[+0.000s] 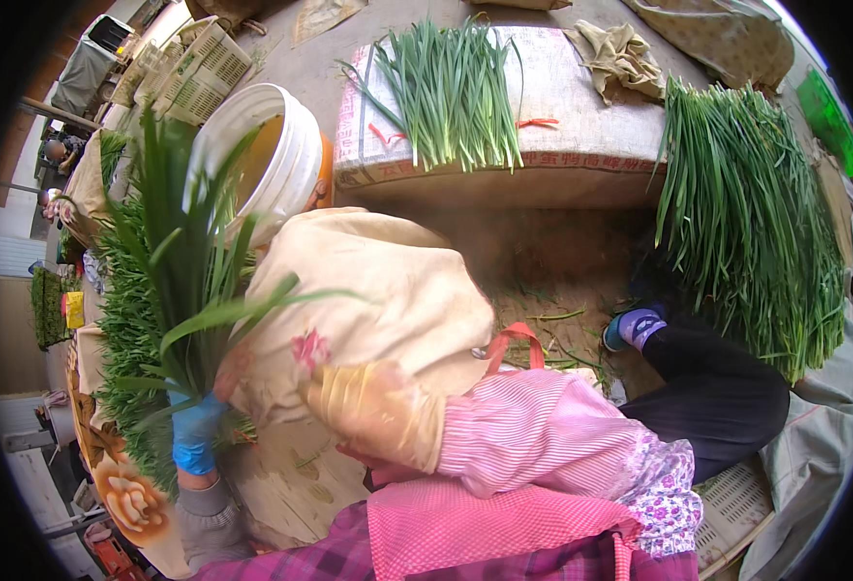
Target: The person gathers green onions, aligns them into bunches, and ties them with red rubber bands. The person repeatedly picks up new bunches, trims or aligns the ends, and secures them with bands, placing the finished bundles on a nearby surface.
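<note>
My left hand [197, 431], in a blue glove, grips the lower part of a bunch of garlic chives [189, 281]. The long leaves stand upright and fan out, and one bends to the right. My right hand [373, 407] wears a pale yellow glove and hovers over the cream cloth [378, 281] on my lap, right of the bunch. Motion smears its fingers, so their pose is unclear. Ahead, another bunch of chives [456, 92] lies on a white-covered block [581, 145], with red ties [538, 123] showing at its sides.
A large heap of chives [746, 213] stands at the right, and more greens [126, 358] are stacked at the left. A white bucket [296, 145] with brownish contents stands front left. Beyond it are plastic crates [204, 73]. A crumpled cloth [620, 58] lies on the block.
</note>
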Tool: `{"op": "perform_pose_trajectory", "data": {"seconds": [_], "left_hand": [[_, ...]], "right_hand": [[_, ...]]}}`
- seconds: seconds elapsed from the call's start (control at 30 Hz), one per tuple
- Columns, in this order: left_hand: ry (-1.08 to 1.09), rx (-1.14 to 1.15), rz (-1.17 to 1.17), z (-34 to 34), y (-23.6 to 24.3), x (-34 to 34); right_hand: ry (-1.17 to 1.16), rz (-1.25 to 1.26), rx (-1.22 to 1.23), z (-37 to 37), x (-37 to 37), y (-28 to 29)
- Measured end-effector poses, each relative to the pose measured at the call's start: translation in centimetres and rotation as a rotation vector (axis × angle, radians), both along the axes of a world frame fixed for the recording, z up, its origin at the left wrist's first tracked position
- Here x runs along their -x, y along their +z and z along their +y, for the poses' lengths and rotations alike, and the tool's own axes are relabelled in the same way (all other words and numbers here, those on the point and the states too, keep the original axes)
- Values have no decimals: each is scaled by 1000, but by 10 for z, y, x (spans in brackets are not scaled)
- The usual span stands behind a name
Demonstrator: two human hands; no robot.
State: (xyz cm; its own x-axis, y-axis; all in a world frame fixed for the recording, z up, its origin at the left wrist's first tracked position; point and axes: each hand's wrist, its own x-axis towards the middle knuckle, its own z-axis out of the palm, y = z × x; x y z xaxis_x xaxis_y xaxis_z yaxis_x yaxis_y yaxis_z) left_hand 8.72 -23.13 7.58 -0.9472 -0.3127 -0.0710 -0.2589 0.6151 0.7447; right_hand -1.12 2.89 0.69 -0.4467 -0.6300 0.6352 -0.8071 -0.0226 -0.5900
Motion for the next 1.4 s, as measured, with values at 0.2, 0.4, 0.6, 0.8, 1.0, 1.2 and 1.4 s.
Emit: {"op": "perform_pose_trajectory", "data": {"seconds": [0.2,0.4,0.6,0.8,1.0,1.2,1.4], "left_hand": [[289,-116,-221,-5,20,33],[4,-219,155,10,66,165],[-77,-587,365,93,0,362],[104,-594,269,165,-137,453],[37,-673,11,164,-148,455],[-361,-392,187,138,-117,429],[-919,151,429,150,-133,458]], "right_hand": [[282,-137,-188,-16,-26,-30],[645,-533,-133,15,-17,-30],[573,-888,6,67,41,3],[-156,-848,240,104,146,-21],[-493,-269,33,84,257,-54],[-490,-243,-516,52,288,-99],[-493,-205,-544,47,286,-99]]}}
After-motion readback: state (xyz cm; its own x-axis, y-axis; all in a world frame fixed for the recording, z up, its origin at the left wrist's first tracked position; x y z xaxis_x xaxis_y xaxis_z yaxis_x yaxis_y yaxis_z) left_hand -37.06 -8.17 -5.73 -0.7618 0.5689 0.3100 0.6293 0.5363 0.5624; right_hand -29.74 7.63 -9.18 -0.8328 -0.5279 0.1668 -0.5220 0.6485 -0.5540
